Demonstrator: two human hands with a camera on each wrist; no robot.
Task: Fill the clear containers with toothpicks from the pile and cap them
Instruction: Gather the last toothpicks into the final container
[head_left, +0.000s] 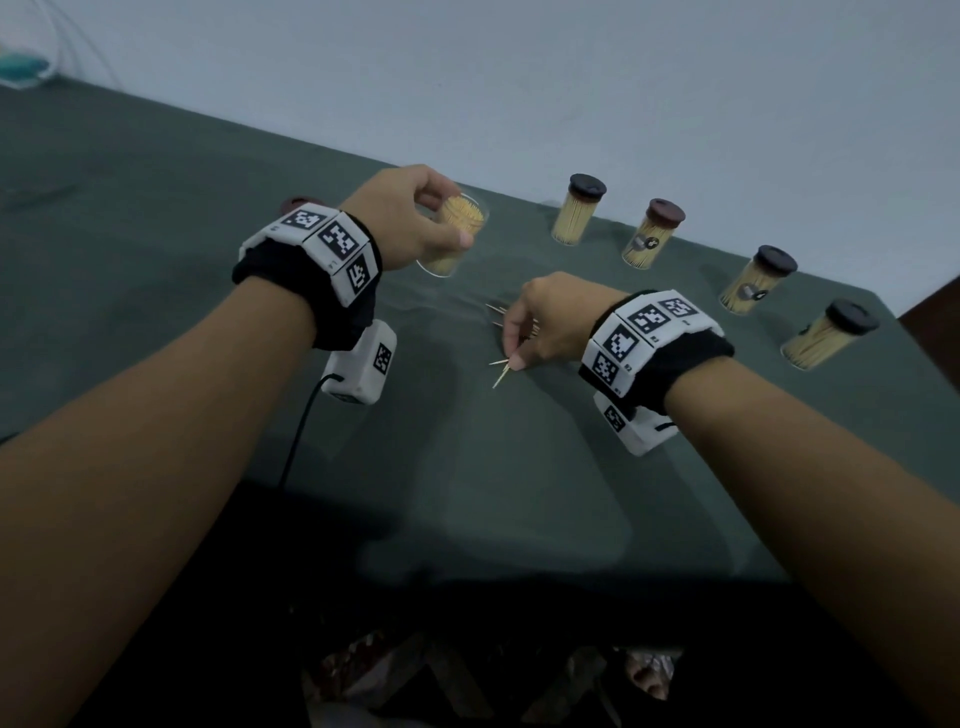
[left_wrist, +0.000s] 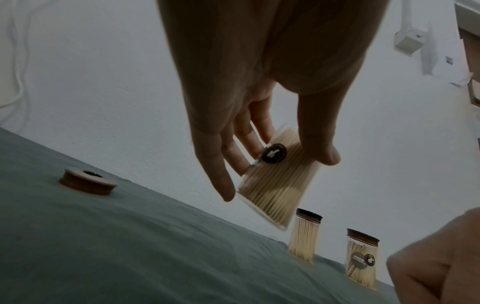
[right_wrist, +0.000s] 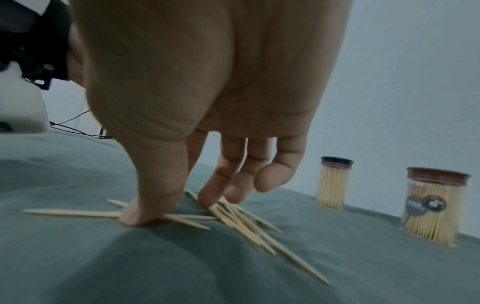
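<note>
1. Behind the table a plain pale wall (head_left: 571, 78) fills the whole upper part of the head view; at its far left there is a blurred teal object with thin white cables, too unclear to name.
2. Under both forearms lies the table (head_left: 156, 218), covered with a dark grey-green cloth which has soft wrinkles.
3. Along the far edge, to the right, stand four capped containers full of toothpicks: one (head_left: 577, 210) nearest the middle, a second (head_left: 652, 234) with a round label, a third (head_left: 756, 280) and a fourth (head_left: 826, 335) near the right corner. All four are upright and apart from each other.
4. Left of these, the left hand (head_left: 410, 223) holds an open clear container (head_left: 457, 228) above the cloth, tilted, with fingers on one side and thumb on the other. It is packed with toothpicks and has no cap.
5. Nearer the person, the right hand (head_left: 545, 322) is down on the cloth; its thumb and fingertips press on the loose toothpicks (right_wrist: 233, 218) and are closing around a few of them.
6. These toothpicks are a small scattered pile, lying flat and crossing each other, between the two hands.
7. One brown cap (left_wrist: 88, 184) lies alone on the cloth, beyond the left wrist.
</note>
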